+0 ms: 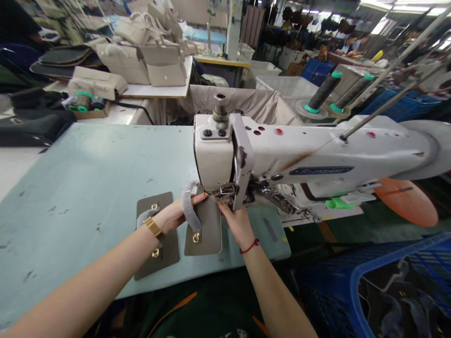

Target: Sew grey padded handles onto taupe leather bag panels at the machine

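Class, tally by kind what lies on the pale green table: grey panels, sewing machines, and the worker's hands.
grey panels: 2
sewing machine: 1
hands, left hand and right hand: 2
Total: 5

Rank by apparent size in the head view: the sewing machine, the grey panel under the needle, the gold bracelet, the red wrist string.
1. Sewing machine
2. Grey panel
3. Gold bracelet and red wrist string: both small and look alike, so no ranking.
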Available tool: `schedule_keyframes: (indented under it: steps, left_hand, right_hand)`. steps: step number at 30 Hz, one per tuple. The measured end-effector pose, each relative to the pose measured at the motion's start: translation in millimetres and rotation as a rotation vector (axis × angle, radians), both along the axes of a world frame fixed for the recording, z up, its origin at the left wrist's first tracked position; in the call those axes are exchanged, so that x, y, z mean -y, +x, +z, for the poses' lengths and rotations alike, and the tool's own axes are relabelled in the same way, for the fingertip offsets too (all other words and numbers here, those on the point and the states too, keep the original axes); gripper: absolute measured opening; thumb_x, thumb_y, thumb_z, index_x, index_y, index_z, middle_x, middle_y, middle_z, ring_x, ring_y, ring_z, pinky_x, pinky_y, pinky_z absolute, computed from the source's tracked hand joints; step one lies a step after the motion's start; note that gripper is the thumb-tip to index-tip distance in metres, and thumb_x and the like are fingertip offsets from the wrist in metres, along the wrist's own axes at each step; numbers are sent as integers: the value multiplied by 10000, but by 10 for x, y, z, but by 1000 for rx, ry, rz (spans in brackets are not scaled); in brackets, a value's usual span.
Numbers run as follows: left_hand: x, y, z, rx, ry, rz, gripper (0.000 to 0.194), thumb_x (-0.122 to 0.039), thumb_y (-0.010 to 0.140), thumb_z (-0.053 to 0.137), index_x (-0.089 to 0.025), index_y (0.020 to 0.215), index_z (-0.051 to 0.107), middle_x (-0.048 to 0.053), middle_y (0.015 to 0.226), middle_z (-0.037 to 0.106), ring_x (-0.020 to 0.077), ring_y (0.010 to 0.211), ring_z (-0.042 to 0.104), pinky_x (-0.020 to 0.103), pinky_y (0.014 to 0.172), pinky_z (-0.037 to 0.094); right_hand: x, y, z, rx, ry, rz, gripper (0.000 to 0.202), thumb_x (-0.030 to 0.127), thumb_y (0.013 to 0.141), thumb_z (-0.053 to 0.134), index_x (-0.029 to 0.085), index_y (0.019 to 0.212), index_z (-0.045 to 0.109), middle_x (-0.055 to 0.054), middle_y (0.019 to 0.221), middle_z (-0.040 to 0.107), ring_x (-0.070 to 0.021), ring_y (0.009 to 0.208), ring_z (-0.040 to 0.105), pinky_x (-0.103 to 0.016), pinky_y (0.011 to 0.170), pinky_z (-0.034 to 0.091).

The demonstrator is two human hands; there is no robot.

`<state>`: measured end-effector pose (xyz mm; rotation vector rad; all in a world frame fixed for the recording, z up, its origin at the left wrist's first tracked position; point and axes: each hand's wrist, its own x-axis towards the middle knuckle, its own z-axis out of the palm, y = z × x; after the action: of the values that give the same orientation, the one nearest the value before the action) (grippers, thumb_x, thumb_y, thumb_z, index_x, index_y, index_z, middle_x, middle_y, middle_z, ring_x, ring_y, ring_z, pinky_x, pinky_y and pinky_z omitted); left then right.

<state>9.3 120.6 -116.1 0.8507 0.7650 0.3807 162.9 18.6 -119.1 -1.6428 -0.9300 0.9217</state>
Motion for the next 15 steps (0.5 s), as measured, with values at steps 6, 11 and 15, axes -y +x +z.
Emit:
schedule_keyframes:
  steps: [6, 11, 15]
  left_hand:
    - [33, 54, 2, 20, -141, -89, 310, -309, 715, 752, -154, 978, 697, 107, 889, 739, 269, 832, 700, 381, 790, 575]
    - [5, 164, 35, 56, -87, -86, 289, -309, 656, 789, -156, 891, 721, 118, 846, 739, 280, 776, 705, 384, 761, 580]
    - [-72, 168, 119, 12, 16, -90, 329, -281, 606, 811, -149, 892, 715, 120, 816, 739, 288, 687, 700, 416, 672, 589]
  right_hand:
    - [-3, 53, 20, 102, 34, -10, 310, 355, 845, 540, 129, 684, 678, -54, 650, 671, -172, 637, 607, -234, 614, 416]
    - [-18, 43, -23, 104, 61, -5, 266, 317, 848, 538, 141, 725, 695, -65, 733, 708, -188, 694, 639, -247, 658, 448]
    - [-22, 36, -36, 50, 74, 23, 253, 307, 857, 527, 152, 764, 704, -47, 696, 706, -195, 694, 654, -254, 671, 471]
